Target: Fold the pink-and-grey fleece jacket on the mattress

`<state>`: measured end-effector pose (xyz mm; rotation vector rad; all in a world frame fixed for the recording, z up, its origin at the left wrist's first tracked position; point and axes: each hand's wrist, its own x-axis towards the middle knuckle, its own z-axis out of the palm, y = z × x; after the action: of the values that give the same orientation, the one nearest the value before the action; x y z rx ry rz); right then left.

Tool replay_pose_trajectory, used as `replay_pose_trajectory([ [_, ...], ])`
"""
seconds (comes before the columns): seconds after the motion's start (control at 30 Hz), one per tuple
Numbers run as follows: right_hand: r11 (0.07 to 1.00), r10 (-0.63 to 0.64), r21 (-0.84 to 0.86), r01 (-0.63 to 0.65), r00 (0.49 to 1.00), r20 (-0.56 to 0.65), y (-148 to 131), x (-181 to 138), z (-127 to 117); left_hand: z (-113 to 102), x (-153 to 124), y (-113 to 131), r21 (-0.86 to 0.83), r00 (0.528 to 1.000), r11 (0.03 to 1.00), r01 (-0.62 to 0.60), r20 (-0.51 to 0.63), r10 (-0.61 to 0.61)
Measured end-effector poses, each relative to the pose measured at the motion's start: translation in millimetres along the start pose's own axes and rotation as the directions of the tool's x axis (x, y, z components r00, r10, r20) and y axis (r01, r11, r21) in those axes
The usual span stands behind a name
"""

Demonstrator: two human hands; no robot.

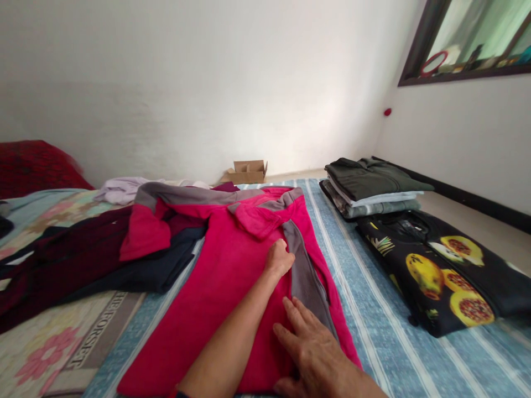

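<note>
A pink and grey long-sleeved top [240,276] lies spread on the striped bed sheet. Its collar end points away from me. One sleeve is folded inward, and its grey strip [305,265] runs down the right side of the body. My left hand [280,258] is closed at the inner edge of that folded sleeve, its fingertips partly hidden. Nearer to me, my right hand [317,351] rests flat with fingers apart on the lower sleeve and the pink cloth. The other sleeve [145,232] stretches out left, across dark clothes.
Dark maroon and navy clothes [83,265] lie in a heap at left. On the right sit a folded stack [373,182] and a black fruit-print garment [440,271]. A cardboard box [249,172] stands by the wall. Blue striped sheet [352,265] shows between.
</note>
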<state>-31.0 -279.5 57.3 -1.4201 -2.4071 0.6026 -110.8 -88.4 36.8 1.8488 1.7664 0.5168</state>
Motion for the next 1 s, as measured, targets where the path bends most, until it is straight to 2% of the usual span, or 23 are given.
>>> replay_pose_trajectory([
  [0.23, 0.99, -0.132, -0.06, 0.131, 0.991, -0.016, 1.5, -0.2, -13.1, -4.5, -1.8, 2.7, 0.091, 0.999, 0.995, -0.045, 0.007, 0.044],
  [0.4, 0.984, -0.178, -0.037, 0.175, 0.977, -0.118, 5.0, 5.6, -5.9, -13.4, -10.1, 10.3, 0.181, 0.996, 0.98, -0.085, 0.0, 0.086],
  [0.57, 0.966, -0.258, -0.069, 0.25, 0.952, -0.167, 6.0, 8.2, 2.9, -16.2, -18.8, 11.1, 0.359, 0.99, 0.923, -0.14, 0.075, 0.121],
  [0.73, 0.975, -0.199, 0.042, 0.219, 0.94, -0.277, 2.7, 7.6, 0.6, -17.7, -17.7, 11.1, 0.401, 0.985, 0.9, -0.169, 0.11, 0.136],
  [0.8, 0.975, -0.2, 0.039, 0.221, 0.935, -0.292, 4.3, 10.3, 5.2, -20.7, -18.9, 15.1, 0.421, 0.98, 0.887, -0.191, 0.128, 0.15],
  [0.9, 0.971, -0.237, -0.054, 0.232, 0.92, -0.313, 11.7, 18.1, 22.4, -25.8, -23.5, 26.2, 0.475, 0.976, 0.853, -0.216, 0.128, 0.176],
  [1.0, 0.952, -0.297, -0.169, 0.253, 0.896, -0.33, 19.9, 25.9, 41.6, -25.4, -26.5, 40.7, 0.509, 0.949, 0.805, -0.306, 0.095, 0.301],
])
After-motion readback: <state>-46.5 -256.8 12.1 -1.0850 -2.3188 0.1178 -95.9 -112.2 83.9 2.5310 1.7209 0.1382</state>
